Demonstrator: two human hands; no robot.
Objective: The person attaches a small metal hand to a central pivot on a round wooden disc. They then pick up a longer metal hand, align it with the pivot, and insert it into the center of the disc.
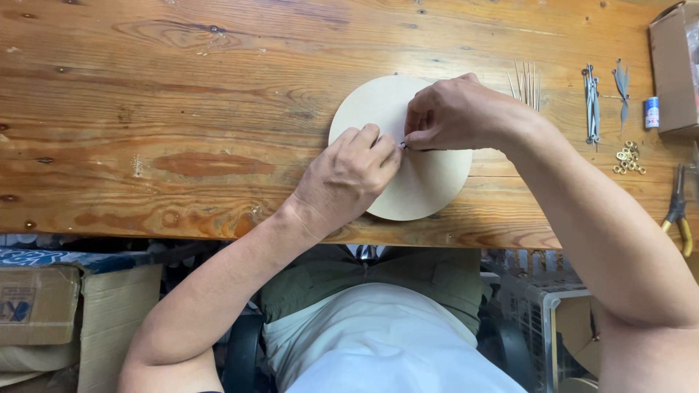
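Fingertips of my left hand (pixel 349 178) and right hand (pixel 451 113) pinch together on a tiny metal piece (pixel 403 145) (slippery, easily dropped) over the light, stiff wooden disc (pixel 429 185).

brown cardboard box (pixel 676 69) at far right edge of the bench (pixel 182 109), top corner, partly cut off by frame. just left of it a small cylinder (pixel 651 113) with a blue, white and red label. below the bench on the left, stacked tan cardboard boxes (pixel 44 320), one with a blue printed mark, blue patterned sheet (pixel 44 257) on top. no screens or signs.
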